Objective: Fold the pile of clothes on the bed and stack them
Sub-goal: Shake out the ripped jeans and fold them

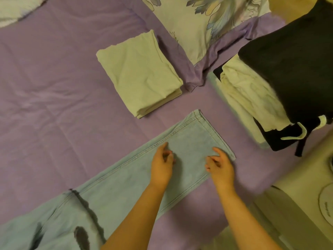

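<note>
Light blue jeans (189,141) lie flat on the purple bed sheet (54,87), legs stretched toward the upper right and the waist at the lower left. Both my hands hover over the leg near its hem. My left hand (162,165) has loosely curled fingers and holds nothing. My right hand (220,166) is the same, close to the hem's right edge. A folded pale yellow garment (140,73) sits above the jeans. At the right lies an unfolded pile: a black garment (292,65) on top of a cream one (252,100).
A floral duvet (207,20) with a purple border is bunched at the top right. A beige piece of furniture (297,186) stands off the bed's lower right corner. A white pillow edge (14,9) shows at the top left.
</note>
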`<state>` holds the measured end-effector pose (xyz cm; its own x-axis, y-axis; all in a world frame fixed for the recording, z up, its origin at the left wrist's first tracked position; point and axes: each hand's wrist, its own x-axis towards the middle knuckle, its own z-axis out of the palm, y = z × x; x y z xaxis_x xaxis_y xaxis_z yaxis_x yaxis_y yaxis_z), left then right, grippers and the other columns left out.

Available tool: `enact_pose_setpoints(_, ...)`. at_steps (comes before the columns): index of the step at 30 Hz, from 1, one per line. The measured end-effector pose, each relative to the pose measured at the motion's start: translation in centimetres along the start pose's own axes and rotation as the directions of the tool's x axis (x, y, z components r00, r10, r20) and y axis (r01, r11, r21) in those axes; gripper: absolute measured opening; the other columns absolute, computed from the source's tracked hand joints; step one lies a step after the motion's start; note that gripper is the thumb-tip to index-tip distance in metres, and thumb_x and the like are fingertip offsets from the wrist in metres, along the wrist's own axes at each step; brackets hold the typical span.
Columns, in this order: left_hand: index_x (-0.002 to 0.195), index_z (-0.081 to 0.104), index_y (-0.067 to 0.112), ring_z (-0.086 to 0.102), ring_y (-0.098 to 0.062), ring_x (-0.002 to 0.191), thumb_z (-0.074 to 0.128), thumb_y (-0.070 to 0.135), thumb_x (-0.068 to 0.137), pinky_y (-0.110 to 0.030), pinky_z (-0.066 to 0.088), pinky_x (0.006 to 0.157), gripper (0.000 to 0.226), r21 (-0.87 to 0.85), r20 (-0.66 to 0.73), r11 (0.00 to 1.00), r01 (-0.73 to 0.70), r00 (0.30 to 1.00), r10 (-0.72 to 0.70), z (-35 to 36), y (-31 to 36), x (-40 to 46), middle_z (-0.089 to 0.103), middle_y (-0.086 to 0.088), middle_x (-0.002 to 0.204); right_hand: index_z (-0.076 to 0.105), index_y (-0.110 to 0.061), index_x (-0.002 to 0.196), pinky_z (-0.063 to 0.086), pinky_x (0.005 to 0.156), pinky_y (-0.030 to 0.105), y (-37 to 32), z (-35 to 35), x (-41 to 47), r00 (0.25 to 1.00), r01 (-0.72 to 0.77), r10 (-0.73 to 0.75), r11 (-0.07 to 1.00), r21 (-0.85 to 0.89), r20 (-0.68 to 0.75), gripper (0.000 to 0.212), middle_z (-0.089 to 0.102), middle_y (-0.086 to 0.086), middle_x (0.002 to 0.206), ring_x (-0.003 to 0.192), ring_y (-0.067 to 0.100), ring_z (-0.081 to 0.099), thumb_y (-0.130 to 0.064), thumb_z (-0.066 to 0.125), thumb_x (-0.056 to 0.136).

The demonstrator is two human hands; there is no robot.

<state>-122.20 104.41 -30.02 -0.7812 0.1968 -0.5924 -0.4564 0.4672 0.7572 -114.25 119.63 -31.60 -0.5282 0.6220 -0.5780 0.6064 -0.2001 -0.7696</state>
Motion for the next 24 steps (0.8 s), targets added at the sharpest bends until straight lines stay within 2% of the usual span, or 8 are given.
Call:
enact_pose_setpoints(4, 0.130, 0.052, 0.015, 0.063, -0.019, 0.087, 0.049, 0.010, 0.098, -0.040, 0.053, 0.088, 0.033, -0.066, -0.076, 0.992, 0.107, 0.991, -0.111, -3.9, -2.6, -2.9, 0.062, 0.001, 0.090, 0.048, -0.014, 0.120, 0.053, 0.057, 0.016, -0.1, 1.2, -1.3, 0.999, -0.004, 0.007, 0.996, 0.087, -0.039, 0.038, 0.058, 0.001, 0.086, 0.069, 0.009, 0.056, 0.007, 0.056, 0.089)
enact_pose_setpoints(9, 0.105, 0.064, 0.026, 0.064, -0.011, 0.079, 0.050, 0.011, 0.098, -0.031, 0.054, 0.081, 0.021, -0.021, -0.098, 0.996, 0.084, 0.992, -0.086, -10.6, -5.8, -8.7, 0.066, 0.003, 0.083, 0.050, -0.014, 0.114, 0.048, 0.051, 0.014, 1.9, 6.6, -7.9, 0.972, -0.012, 0.021, 0.999, -0.040, 0.235, 0.034, 0.057, 0.004, 0.082, 0.062, 0.015, 0.054, 0.009, 0.053, 0.090)
enact_pose_setpoints(11, 0.096, 0.061, 0.035, 0.064, -0.009, 0.080, 0.051, 0.013, 0.097, -0.026, 0.051, 0.078, 0.024, 0.029, -0.126, 0.996, 0.086, 0.989, -0.082, -13.9, -7.6, -11.3, 0.067, 0.006, 0.084, 0.054, -0.011, 0.112, 0.048, 0.056, 0.018, 3.6, 9.5, -11.4, 0.938, -0.009, 0.051, 0.992, -0.124, 0.342, 0.032, 0.058, 0.002, 0.078, 0.063, 0.016, 0.054, 0.010, 0.053, 0.089)
enact_pose_setpoints(14, 0.106, 0.065, 0.025, 0.062, -0.010, 0.094, 0.054, 0.014, 0.096, -0.027, 0.050, 0.086, 0.018, 0.203, -0.190, 0.974, 0.103, 0.980, -0.064, -19.5, -11.0, -14.5, 0.067, 0.005, 0.103, 0.060, -0.007, 0.109, 0.047, 0.068, 0.033, 6.1, 13.7, -16.9, 0.855, 0.029, 0.100, 0.970, -0.240, 0.508, 0.026, 0.062, 0.001, 0.077, 0.069, 0.021, 0.056, 0.007, 0.057, 0.088)
enact_pose_setpoints(16, 0.111, 0.068, 0.018, 0.060, -0.018, 0.103, 0.059, 0.015, 0.093, -0.031, 0.048, 0.090, 0.020, 0.421, -0.239, 0.903, 0.080, 0.971, 0.025, -23.4, -13.3, -16.2, 0.066, 0.001, 0.112, 0.062, -0.009, 0.107, 0.047, 0.075, 0.034, 7.2, 16.3, -20.2, 0.787, 0.065, 0.124, 0.957, -0.282, 0.605, 0.023, 0.065, 0.005, 0.084, 0.078, 0.022, 0.058, 0.003, 0.059, 0.088)
enact_pose_setpoints(19, 0.114, 0.068, 0.018, 0.057, -0.026, 0.112, 0.067, 0.017, 0.086, -0.037, 0.042, 0.094, 0.028, 0.691, -0.203, 0.723, 0.009, 0.962, 0.181, -28.1, -16.3, -17.3, 0.065, 0.000, 0.118, 0.060, -0.021, 0.101, 0.048, 0.079, 0.017, 7.7, 20.0, -23.9, 0.691, 0.143, 0.137, 0.937, -0.319, 0.710, 0.022, 0.067, 0.002, 0.095, 0.090, 0.016, 0.063, -0.004, 0.064, 0.087)
enact_pose_setpoints(21, 0.128, 0.058, 0.025, 0.050, -0.022, 0.120, 0.061, 0.029, 0.090, -0.034, 0.033, 0.100, 0.039, 0.738, -0.179, 0.670, 0.082, 0.981, 0.077, -30.1, -17.7, -17.4, 0.057, 0.003, 0.128, 0.055, -0.027, 0.102, 0.045, 0.073, 0.009, 7.8, 22.1, -25.6, 0.640, 0.176, 0.169, 0.917, -0.357, 0.750, 0.025, 0.062, -0.007, 0.095, 0.092, 0.009, 0.060, -0.012, 0.068, 0.086)
enact_pose_setpoints(24, 0.128, 0.053, 0.023, 0.055, -0.023, 0.110, 0.053, 0.042, 0.092, -0.031, 0.036, 0.086, 0.041, 0.792, -0.115, 0.592, 0.151, 0.989, -0.098, -32.0, -19.0, -16.8, 0.061, -0.002, 0.119, 0.057, -0.025, 0.087, 0.043, 0.064, 0.010, 7.8, 24.4, -26.8, 0.653, 0.241, 0.171, 0.877, -0.416, 0.738, 0.018, 0.060, -0.010, 0.085, 0.085, 0.009, 0.058, -0.015, 0.071, 0.083)
